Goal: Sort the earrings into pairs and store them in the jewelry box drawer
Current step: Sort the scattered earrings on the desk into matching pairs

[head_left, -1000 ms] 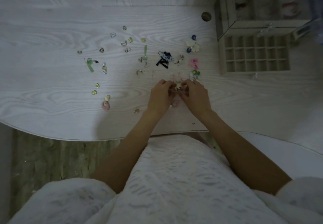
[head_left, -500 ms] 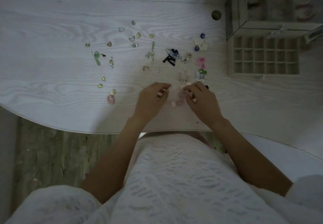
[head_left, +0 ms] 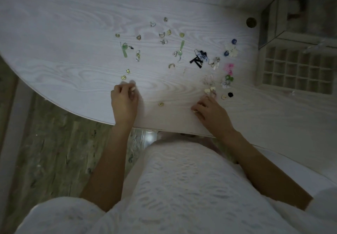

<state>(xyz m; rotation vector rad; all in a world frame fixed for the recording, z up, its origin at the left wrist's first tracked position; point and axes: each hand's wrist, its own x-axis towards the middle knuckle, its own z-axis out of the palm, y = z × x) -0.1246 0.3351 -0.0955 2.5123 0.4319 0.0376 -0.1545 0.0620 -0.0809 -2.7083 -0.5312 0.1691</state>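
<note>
From the head camera, the left hand (head_left: 124,102) lay near the table's (head_left: 54,51) front left edge, its fingers curled over a small pale earring (head_left: 132,88) at their tips; whether they pinched it or only touched it could not be told. The right hand (head_left: 211,112) rested knuckles-up further right, fingers loosely bent, their tips just below two cream earrings (head_left: 209,90) lying side by side; it appeared to grip nothing.

Between the hands lay one yellow-green stud (head_left: 161,104). Two more yellow-green studs (head_left: 125,74) sat just above the left hand. A black stud (head_left: 230,94) and a cream stud (head_left: 224,96) lay right of the right fingertips.

Two long green drop earrings showed: one (head_left: 124,50) at left, its long axis running up and down the picture with a slight tilt, the other (head_left: 181,47) nearer the middle, almost upright. A black-and-blue bow earring (head_left: 199,58) lay diagonal. Pink (head_left: 229,67) and white-flower pieces (head_left: 231,49) lay nearest the drawer.

The jewelry box (head_left: 299,14) stood at the far right, its drawer (head_left: 297,70) pulled out, showing a grid of small compartments; the contents were too dim to tell.
</note>
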